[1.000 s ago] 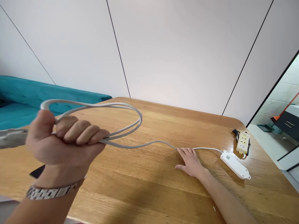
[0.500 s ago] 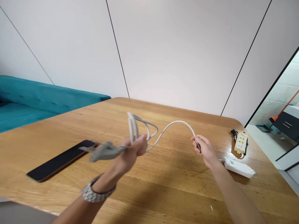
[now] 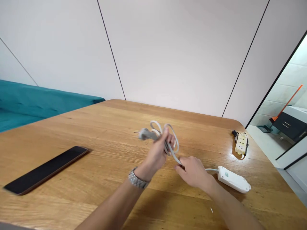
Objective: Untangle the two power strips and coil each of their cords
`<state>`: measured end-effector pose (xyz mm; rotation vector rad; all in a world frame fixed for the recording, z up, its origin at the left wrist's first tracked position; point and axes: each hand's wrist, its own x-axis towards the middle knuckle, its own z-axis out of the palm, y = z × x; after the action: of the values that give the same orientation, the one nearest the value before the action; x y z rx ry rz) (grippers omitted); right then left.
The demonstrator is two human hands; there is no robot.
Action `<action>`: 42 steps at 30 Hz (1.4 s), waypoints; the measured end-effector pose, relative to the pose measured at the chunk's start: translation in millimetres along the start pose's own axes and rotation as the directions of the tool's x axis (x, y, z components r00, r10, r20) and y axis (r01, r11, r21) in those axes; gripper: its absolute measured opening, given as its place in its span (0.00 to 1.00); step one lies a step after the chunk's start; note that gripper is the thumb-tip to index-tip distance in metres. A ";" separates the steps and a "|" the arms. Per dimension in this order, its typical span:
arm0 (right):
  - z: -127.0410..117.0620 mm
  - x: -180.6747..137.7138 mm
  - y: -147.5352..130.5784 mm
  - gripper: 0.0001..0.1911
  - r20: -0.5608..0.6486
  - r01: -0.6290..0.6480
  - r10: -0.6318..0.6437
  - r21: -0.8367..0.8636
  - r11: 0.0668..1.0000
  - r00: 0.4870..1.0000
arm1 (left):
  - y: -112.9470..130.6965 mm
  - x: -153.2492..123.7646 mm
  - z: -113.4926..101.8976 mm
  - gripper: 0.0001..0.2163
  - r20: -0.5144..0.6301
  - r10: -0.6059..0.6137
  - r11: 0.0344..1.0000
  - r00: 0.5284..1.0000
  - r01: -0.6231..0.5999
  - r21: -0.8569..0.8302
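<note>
Above the middle of the table, my left hand [image 3: 157, 153] is closed round a looped white power cord [image 3: 176, 139]. The cord's grey plug [image 3: 146, 134] sticks out to the left of that hand, its prongs pointing left. Close by on the right, my right hand [image 3: 193, 171] grips the same cord, fingers wrapped over it. From behind my right hand the cord runs on to a white power strip [image 3: 233, 179], which lies on the wooden table [image 3: 107, 179] with its back side up.
A dark flat tray-like board [image 3: 46, 169] lies at the left. Toward the right edge sits a cream power strip [image 3: 241, 143] with its black cord. One tiny white scrap [image 3: 211, 210] lies near the front. Behind are a teal sofa [image 3: 48, 102] and a white wall [image 3: 179, 57].
Both hands have come together; my right hand has moved left toward my left hand. The stretch of cord between them is much shorter, with more loops gathered at my left hand.
</note>
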<state>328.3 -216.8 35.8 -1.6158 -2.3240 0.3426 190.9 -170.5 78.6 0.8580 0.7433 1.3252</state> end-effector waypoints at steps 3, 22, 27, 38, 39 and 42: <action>-8.4 6.1 23.0 0.13 0.147 -0.121 0.128 -0.054 0.991 0.981 | 48.1 5.1 -13.3 0.25 -0.031 0.084 0.976 0.996 -0.088 -0.200; -55.8 4.7 48.4 0.18 -0.099 0.047 0.467 0.991 0.122 0.879 | -40.2 0.6 -24.6 0.28 -0.052 0.079 0.991 0.996 -0.084 -0.104; -77.8 -11.9 58.2 0.20 -0.265 -0.015 0.458 0.853 0.522 0.848 | -68.3 -1.6 -9.9 0.27 0.083 -0.150 0.926 0.985 0.169 -0.338; -88.0 -26.1 86.7 0.20 0.297 -0.056 -0.250 0.740 0.670 0.922 | -96.9 44.7 -38.7 0.17 0.178 -0.614 0.783 0.769 0.622 0.018; -85.5 -23.5 81.5 0.20 0.353 -0.059 -0.274 0.701 0.710 0.895 | -97.8 46.4 -41.3 0.17 0.119 -0.595 0.804 0.795 0.589 0.085; -78.3 -18.5 64.5 0.19 0.514 -0.128 -0.284 0.627 0.769 0.810 | -102.6 48.4 -47.1 0.21 -0.002 -0.461 0.840 0.887 0.437 0.320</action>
<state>419.2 -209.7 83.9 -1.1342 -2.2355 1.6262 207.4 -121.5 -32.8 0.9065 1.0417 0.7586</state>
